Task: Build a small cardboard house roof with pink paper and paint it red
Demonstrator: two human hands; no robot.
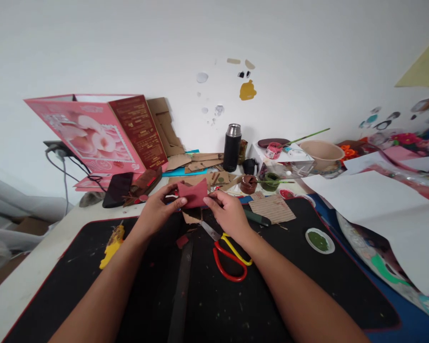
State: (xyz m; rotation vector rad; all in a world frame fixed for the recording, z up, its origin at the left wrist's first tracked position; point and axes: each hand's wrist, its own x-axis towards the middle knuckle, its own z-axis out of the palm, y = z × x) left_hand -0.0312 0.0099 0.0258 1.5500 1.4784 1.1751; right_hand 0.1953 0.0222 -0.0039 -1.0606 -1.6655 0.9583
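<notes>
Between my two hands is a dark red piece of paper or card (194, 194), raised a little above the black mat (157, 295), its upper edge uneven. My left hand (161, 206) pinches its left side with thumb and fingers. At its lower right edge, the thumb and fingers of my right hand (229, 213) grip it. Scissors (231, 259) with one red and one yellow handle lie just below my right hand. A long dark metal ruler (181, 290) runs toward me, with a small red scrap (182, 241) at its far end.
Corrugated cardboard (273, 209) and a green-handled tool (257, 218) lie right of my hands. Behind stand a black flask (232, 150), a brown paint jar (249, 184) and a green one (270, 182). A yellow glue gun-like object (111, 247), a phone (117, 190) and a pink box (93, 138) are left.
</notes>
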